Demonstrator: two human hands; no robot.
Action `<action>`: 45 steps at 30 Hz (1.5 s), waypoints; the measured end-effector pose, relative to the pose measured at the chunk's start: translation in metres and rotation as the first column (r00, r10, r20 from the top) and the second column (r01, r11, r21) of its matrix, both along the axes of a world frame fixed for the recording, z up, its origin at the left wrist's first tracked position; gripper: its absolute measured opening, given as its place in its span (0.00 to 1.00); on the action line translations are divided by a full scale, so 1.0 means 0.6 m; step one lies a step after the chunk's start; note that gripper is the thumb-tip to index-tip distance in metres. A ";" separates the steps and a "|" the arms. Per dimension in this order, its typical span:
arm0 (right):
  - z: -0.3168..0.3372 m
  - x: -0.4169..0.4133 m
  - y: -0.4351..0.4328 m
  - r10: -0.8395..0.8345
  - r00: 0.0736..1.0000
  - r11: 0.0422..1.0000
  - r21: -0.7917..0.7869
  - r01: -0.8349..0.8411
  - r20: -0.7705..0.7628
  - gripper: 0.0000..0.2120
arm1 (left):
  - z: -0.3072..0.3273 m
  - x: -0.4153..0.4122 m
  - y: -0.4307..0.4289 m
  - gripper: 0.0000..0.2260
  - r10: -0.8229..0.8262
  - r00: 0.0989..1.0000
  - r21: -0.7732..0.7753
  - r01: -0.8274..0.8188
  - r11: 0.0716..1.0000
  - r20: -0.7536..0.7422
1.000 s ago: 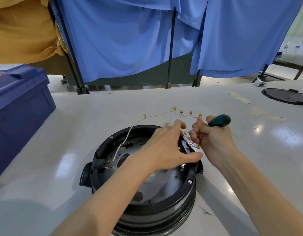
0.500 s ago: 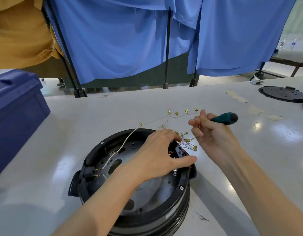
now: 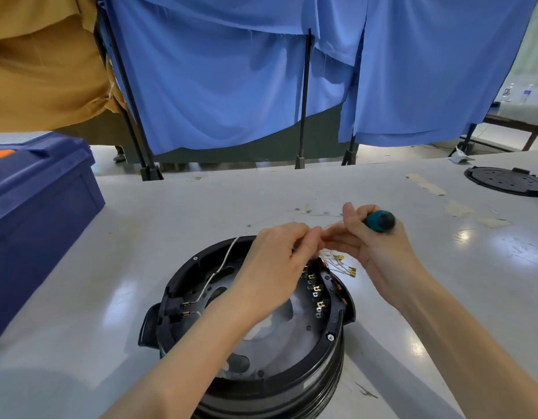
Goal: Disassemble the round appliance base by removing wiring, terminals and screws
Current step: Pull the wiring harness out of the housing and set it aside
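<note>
Head view: left hand [image 3: 273,267] pinches wiring [image 3: 340,261] above the base [image 3: 261,373]; right hand [image 3: 379,246] clutches a screwdriver [image 3: 379,220].

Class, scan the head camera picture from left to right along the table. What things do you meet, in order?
Blue storage box → round appliance base → screwdriver handle, gripped by the right hand → black round plate. Left out: the left hand pinching wiring, overlapping the base.

Grey table [image 3: 201,213]: round base [image 3: 292,387], blue crate [image 3: 35,222], black lid [image 3: 503,181].
</note>
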State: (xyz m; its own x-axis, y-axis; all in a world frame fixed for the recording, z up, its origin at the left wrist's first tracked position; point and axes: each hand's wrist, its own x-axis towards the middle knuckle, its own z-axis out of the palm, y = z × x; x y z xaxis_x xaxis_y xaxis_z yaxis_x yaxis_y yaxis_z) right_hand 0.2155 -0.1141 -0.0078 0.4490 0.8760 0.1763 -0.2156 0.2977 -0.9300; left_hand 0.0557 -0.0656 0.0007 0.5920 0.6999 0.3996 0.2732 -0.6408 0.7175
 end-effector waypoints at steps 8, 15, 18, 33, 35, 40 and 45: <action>-0.055 0.030 0.018 0.003 0.875 0.777 -0.552 0.303 0.484 0.11 | -0.008 -0.064 0.029 0.15 0.305 0.940 0.299 -0.250 0.921 -0.153; -0.072 0.020 0.030 0.075 0.797 0.713 -0.591 0.377 0.599 0.02 | -0.021 -0.071 0.023 0.20 0.318 0.908 0.296 -0.235 0.926 -0.273; -0.071 0.017 0.028 0.087 0.785 0.710 -0.591 0.383 0.613 0.03 | -0.026 -0.069 0.024 0.19 0.262 0.919 0.245 -0.193 0.950 -0.293; -0.028 -0.012 -0.004 -0.435 0.696 0.872 0.073 0.485 0.571 0.05 | -0.037 -0.065 0.024 0.16 0.038 0.968 -0.026 -0.046 0.999 -0.248; -0.005 -0.037 -0.014 -0.484 0.565 0.869 0.291 0.400 0.669 0.03 | -0.031 -0.064 0.022 0.16 0.037 0.979 -0.039 -0.046 0.998 -0.199; 0.013 -0.085 -0.008 -0.124 0.316 0.991 0.104 0.081 0.941 0.06 | -0.013 -0.067 0.023 0.15 0.052 0.999 -0.141 -0.053 0.989 -0.010; 0.007 -0.117 0.000 -0.365 0.163 0.925 0.336 0.178 0.917 0.16 | 0.001 -0.093 0.043 0.14 0.183 0.977 -0.261 -0.148 0.954 0.112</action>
State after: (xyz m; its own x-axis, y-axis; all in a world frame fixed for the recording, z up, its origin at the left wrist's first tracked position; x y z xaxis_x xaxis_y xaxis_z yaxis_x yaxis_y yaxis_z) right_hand 0.1452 -0.1140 -0.0034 0.0576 0.6654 0.7442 0.9205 0.2532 -0.2976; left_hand 0.0000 -0.0397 0.0014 0.4125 0.8711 0.2666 0.2511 -0.3901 0.8859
